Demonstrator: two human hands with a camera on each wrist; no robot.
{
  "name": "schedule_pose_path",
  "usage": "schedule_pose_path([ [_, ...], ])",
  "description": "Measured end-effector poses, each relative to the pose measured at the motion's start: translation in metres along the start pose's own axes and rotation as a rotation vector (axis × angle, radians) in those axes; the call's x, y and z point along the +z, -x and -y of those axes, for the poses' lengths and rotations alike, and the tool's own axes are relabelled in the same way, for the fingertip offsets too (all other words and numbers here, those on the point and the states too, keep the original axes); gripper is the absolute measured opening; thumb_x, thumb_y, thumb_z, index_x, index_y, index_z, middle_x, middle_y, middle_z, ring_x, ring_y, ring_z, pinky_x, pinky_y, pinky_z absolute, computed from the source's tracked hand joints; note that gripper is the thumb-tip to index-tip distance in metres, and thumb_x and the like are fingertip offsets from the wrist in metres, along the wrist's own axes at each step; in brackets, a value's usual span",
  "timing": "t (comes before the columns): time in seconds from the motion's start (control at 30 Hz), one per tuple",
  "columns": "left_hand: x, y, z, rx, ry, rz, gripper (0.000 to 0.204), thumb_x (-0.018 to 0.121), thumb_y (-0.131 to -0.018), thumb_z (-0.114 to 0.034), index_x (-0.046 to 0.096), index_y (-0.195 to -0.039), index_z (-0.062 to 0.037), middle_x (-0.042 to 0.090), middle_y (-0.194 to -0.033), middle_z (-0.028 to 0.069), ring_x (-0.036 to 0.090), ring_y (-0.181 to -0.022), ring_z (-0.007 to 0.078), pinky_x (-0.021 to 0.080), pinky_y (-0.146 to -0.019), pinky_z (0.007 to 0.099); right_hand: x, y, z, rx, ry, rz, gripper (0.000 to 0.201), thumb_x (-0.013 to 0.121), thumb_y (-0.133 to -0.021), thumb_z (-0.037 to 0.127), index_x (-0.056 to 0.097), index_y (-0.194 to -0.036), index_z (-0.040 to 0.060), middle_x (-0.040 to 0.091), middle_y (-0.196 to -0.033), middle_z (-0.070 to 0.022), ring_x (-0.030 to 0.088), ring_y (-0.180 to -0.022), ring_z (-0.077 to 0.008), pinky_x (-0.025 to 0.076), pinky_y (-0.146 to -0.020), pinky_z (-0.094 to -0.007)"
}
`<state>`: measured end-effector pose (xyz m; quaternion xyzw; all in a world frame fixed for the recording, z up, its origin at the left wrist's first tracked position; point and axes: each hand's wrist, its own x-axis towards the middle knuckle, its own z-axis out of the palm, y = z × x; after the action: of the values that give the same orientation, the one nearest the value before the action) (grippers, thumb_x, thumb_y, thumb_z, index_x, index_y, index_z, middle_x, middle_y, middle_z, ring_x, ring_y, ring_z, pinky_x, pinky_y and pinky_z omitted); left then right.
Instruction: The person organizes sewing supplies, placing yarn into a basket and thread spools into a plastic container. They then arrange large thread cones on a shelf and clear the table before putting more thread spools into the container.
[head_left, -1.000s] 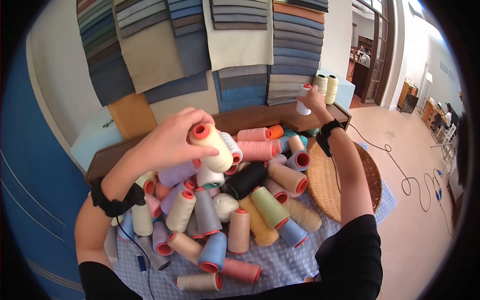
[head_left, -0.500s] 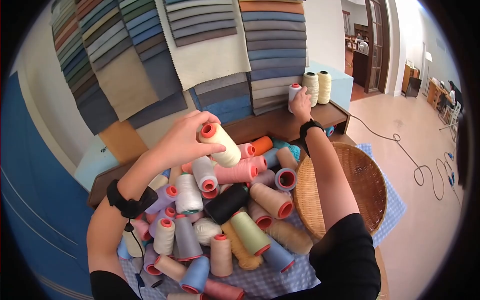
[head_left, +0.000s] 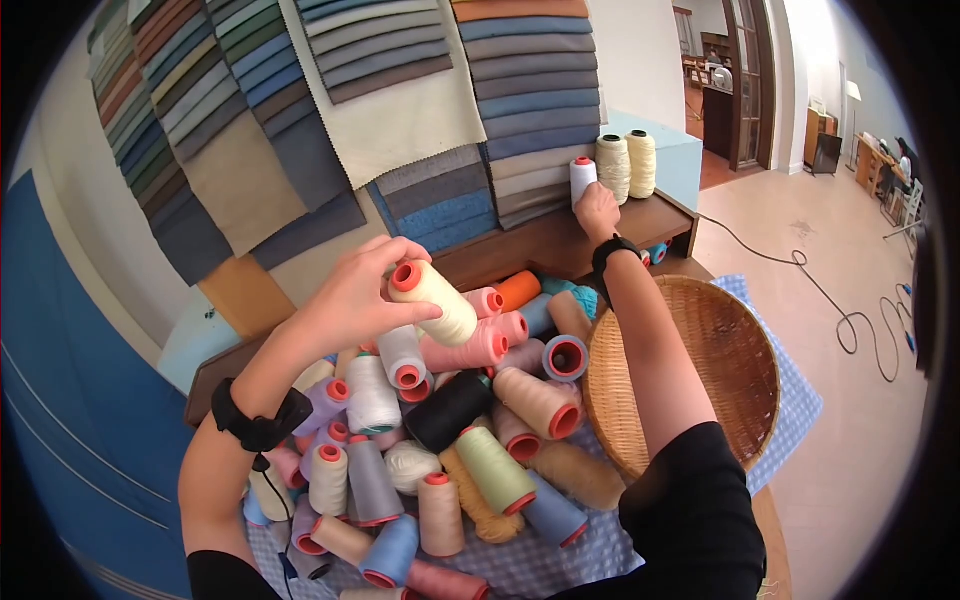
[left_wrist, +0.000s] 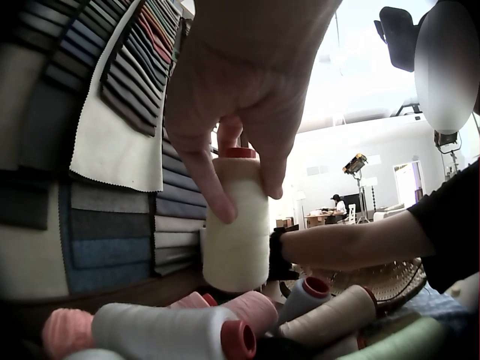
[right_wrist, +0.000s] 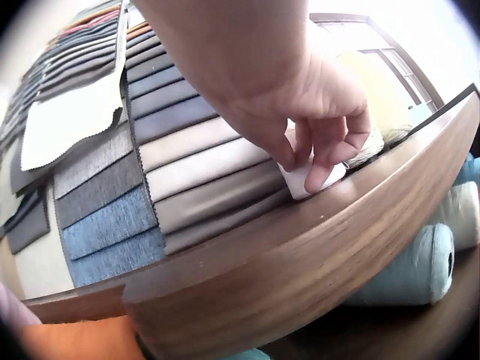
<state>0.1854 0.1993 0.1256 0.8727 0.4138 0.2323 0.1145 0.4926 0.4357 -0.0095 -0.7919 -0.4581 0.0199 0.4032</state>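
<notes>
My left hand [head_left: 372, 291] grips a cream thread cone [head_left: 440, 308] with a red top, tilted above the heap of cones; the left wrist view shows thumb and fingers [left_wrist: 238, 97] round the upper part of the cone [left_wrist: 238, 232]. At the wooden shelf's [head_left: 655, 222] right part, my right hand [head_left: 598, 212] holds a white cone [head_left: 583, 178] that stands upright beside two cream cones [head_left: 641, 166]. In the right wrist view the fingers [right_wrist: 315, 187] curl round the white cone [right_wrist: 298, 178], whose base is at the shelf surface.
Many-coloured cones, among them a black one [head_left: 450, 411], lie heaped on a checked cloth [head_left: 792, 420]. A woven basket [head_left: 735, 370] stands at the right, under my right forearm. Fabric swatches [head_left: 400, 110] hang behind the shelf. A cable [head_left: 800, 258] lies on the floor.
My right hand has lowered the white cone onto the shelf beside the cream cones. The left hand still holds its cone above the heap. The head view has shifted.
</notes>
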Motion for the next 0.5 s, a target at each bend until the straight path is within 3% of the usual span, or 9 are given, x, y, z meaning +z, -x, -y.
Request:
schedule_pose_path([
  [0.07, -0.001, 0.001, -0.002, -0.002, 0.005, 0.002, 0.046, 0.076, -0.069, -0.025, 0.056, -0.103, -0.0016, 0.055, -0.092, 0.0098, 0.056, -0.081, 0.0196, 0.047, -0.072, 0.0304, -0.003, 0.0, 0.0, 0.008, 0.007, 0.008, 0.019, 0.055, -0.085, 0.012, 0.067, -0.098, 0.006, 0.066, -0.101, -0.0125, 0.064, -0.095, -0.0288, 0.054, -0.076, -0.0385],
  [0.13, -0.003, 0.002, -0.007, -0.068, -0.006, 0.072, 0.041, 0.074, -0.072, -0.009, 0.054, -0.105, 0.0013, 0.047, -0.105, 0.0083, 0.057, -0.098, 0.0174, 0.054, -0.08, 0.0285, -0.004, -0.001, -0.001, 0.013, 0.011, 0.014, 0.019, 0.055, -0.085, 0.012, 0.067, -0.098, 0.0059, 0.066, -0.101, -0.0123, 0.064, -0.095, -0.0288, 0.054, -0.077, -0.0386],
  [0.33, -0.004, 0.005, -0.005, -0.041, -0.031, 0.039, 0.042, 0.075, -0.072, -0.013, 0.055, -0.106, -0.0009, 0.047, -0.103, 0.0086, 0.057, -0.093, 0.017, 0.053, -0.079, 0.0291, -0.002, -0.006, -0.008, -0.054, -0.001, 0.079, 0.021, 0.058, -0.082, 0.018, 0.067, -0.097, 0.0056, 0.066, -0.102, -0.0137, 0.064, -0.095, -0.0311, 0.053, -0.077, -0.041],
  [0.4, -0.003, 0.005, 0.005, -0.03, -0.04, -0.005, 0.044, 0.075, -0.07, -0.019, 0.055, -0.105, -0.0016, 0.051, -0.099, 0.0099, 0.056, -0.09, 0.0198, 0.05, -0.078, 0.0307, -0.02, 0.008, 0.008, -0.227, 0.088, 0.153, 0.022, 0.058, -0.08, 0.019, 0.067, -0.091, 0.0025, 0.066, -0.096, -0.0175, 0.064, -0.091, -0.0327, 0.053, -0.075, -0.0414],
  [0.5, -0.004, 0.0, 0.009, -0.059, -0.1, -0.052, 0.046, 0.075, -0.069, -0.025, 0.056, -0.105, -0.0024, 0.056, -0.095, 0.0121, 0.056, -0.088, 0.0242, 0.046, -0.077, 0.0331, -0.038, 0.033, 0.047, -0.682, -0.043, 0.457, 0.025, 0.058, -0.074, 0.018, 0.064, -0.081, -0.0049, 0.063, -0.08, -0.0233, 0.064, -0.079, -0.0346, 0.051, -0.068, -0.0398],
])
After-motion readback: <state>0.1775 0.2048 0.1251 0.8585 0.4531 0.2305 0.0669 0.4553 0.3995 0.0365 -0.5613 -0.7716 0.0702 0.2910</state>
